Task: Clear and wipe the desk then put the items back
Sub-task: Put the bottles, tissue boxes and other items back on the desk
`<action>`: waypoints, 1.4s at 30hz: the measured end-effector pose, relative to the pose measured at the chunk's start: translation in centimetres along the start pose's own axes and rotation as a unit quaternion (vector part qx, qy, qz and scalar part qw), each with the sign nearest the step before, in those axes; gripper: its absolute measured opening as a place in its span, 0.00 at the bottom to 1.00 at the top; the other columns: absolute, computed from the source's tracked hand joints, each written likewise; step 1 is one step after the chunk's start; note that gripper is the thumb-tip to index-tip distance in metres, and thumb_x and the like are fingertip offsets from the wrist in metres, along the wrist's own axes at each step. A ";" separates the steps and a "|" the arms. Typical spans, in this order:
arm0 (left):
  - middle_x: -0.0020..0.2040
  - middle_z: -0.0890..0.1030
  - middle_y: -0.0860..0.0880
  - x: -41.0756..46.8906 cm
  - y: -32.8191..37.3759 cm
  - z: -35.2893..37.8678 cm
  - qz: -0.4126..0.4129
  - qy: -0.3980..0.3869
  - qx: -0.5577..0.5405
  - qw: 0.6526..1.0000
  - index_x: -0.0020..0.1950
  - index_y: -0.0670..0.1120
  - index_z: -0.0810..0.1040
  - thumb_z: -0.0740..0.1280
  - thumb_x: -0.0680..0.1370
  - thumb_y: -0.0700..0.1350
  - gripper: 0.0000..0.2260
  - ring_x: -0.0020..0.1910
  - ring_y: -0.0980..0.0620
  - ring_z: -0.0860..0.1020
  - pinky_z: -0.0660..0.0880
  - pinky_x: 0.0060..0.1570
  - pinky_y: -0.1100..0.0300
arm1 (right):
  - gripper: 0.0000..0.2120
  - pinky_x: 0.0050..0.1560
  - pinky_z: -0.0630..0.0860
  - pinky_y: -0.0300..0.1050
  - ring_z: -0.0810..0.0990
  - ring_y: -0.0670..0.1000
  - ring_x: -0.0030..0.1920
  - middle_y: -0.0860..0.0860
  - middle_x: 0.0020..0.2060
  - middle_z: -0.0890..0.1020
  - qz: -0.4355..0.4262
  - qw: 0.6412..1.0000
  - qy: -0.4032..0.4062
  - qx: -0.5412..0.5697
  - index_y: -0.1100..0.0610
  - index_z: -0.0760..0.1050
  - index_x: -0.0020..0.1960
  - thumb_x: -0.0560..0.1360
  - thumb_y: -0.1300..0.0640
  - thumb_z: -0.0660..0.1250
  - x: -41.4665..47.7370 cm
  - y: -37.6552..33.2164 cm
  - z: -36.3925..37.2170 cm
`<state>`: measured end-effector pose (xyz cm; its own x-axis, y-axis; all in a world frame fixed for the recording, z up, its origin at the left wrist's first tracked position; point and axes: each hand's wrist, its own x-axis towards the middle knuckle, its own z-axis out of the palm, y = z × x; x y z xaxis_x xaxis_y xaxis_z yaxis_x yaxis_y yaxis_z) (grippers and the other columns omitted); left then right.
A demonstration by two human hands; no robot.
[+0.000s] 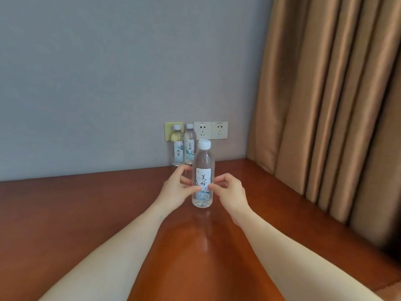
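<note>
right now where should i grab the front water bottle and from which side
Grip the front bottle round its labelled middle, coming from the near side: it is upright, straight-walled there, narrowing toward the cap. Two bottles stand close behind. The left hand and right hand pinch it there.

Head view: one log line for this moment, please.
left hand: pinches front bottle | right hand: pinches same bottle | bottle: upright, capped, base at desk | two rear bottles: by wall

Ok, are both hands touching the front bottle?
Touching. The head view shows the left hand and right hand both pinching the front bottle at its label.
</note>
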<state>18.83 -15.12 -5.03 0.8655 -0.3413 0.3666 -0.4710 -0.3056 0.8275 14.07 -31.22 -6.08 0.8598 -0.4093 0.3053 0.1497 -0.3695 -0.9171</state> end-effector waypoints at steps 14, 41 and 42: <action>0.49 0.80 0.60 7.0 -5.8 -0.2 -0.011 0.026 -0.019 0.999 0.60 0.59 0.68 0.74 0.74 0.45 0.21 0.47 0.61 0.81 0.73 0.42 0.72 | 0.10 0.45 0.72 0.26 0.80 0.40 0.51 0.45 0.49 0.83 -0.022 1.000 -0.012 0.016 0.55 0.77 0.55 0.74 0.57 0.72 7.4 3.6 5.5; 0.48 0.82 0.50 21.0 -11.7 0.0 -0.082 0.092 0.097 0.988 0.54 0.51 0.71 0.74 0.74 0.50 0.15 0.48 0.52 0.79 0.70 0.43 0.59 | 0.11 0.55 0.76 0.41 0.80 0.45 0.50 0.51 0.54 0.82 -0.047 0.998 -0.037 -0.033 0.55 0.73 0.53 0.75 0.59 0.71 22.0 6.8 11.7; 0.48 0.83 0.50 21.2 -11.7 0.0 -0.083 0.093 0.098 0.987 0.54 0.51 0.71 0.74 0.74 0.50 0.15 0.49 0.52 0.79 0.70 0.42 0.59 | 0.11 0.55 0.76 0.41 0.80 0.46 0.50 0.51 0.54 0.82 -0.048 0.998 -0.037 -0.035 0.56 0.73 0.54 0.75 0.60 0.71 22.1 6.8 11.8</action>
<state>42.73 -18.76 -6.95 0.9412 -0.1094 0.3195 -0.3286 -0.5157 0.7912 39.86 -32.95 -8.59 0.8773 -0.3071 0.3689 0.2012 -0.4626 -0.8635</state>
